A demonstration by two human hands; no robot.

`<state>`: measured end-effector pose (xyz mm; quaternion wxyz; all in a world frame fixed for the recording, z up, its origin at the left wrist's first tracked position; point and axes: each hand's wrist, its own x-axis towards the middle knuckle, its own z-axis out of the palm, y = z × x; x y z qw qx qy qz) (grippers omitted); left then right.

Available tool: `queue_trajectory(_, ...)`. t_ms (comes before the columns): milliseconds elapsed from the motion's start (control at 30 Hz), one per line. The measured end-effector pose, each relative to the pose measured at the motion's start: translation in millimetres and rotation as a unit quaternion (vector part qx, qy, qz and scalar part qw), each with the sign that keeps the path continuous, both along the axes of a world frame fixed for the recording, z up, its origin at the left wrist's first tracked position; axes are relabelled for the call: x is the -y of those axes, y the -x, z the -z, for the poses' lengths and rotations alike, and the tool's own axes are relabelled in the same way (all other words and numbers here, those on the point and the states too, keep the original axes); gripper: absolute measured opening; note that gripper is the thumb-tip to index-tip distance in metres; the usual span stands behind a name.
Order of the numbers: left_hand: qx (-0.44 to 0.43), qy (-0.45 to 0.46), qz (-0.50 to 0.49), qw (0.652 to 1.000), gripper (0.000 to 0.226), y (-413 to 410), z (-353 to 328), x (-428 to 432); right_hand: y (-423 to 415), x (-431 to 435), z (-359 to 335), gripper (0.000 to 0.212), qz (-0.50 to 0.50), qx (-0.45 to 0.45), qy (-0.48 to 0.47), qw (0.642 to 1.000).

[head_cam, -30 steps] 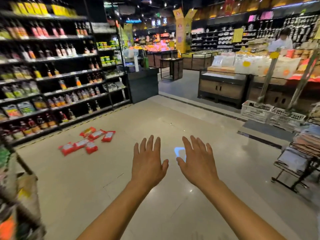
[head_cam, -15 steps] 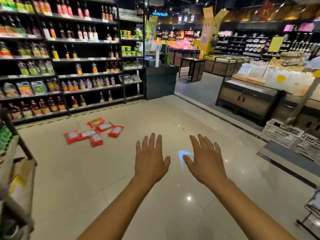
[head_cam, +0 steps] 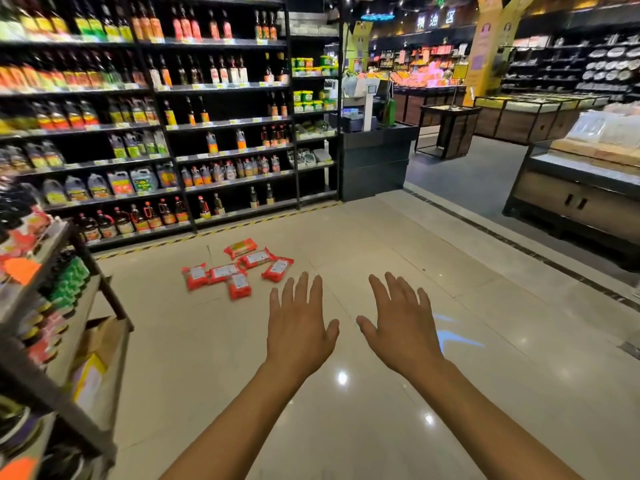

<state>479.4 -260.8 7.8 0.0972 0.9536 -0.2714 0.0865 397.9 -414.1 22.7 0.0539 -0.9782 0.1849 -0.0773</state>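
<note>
My left hand (head_cam: 299, 322) and my right hand (head_cam: 403, 323) are stretched out in front of me, palms down, fingers straight and spread, holding nothing. Several red packets (head_cam: 237, 270) lie scattered on the beige tiled floor ahead and to the left of my left hand, a short way in front of the bottle shelves. Neither hand touches them.
Tall dark shelves of bottles (head_cam: 156, 126) line the left and back. A rack with goods (head_cam: 52, 306) stands close at my left. A dark counter (head_cam: 375, 161) and wooden display stands (head_cam: 575, 199) sit behind and right. A blue light mark (head_cam: 453, 336) shows on the floor.
The view has swung left and moved closer to the red packets; the bottle shelves now fill more of the frame. Both hands stay open and spread.
</note>
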Motion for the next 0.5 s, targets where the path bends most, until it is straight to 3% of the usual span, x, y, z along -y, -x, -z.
queue_trajectory(500, 0.015, -0.03, -0.144, 0.989, 0.081, -191, -22, 93, -247, 121, -11, 0.074, -0.122, 0.019, -0.024, 0.992)
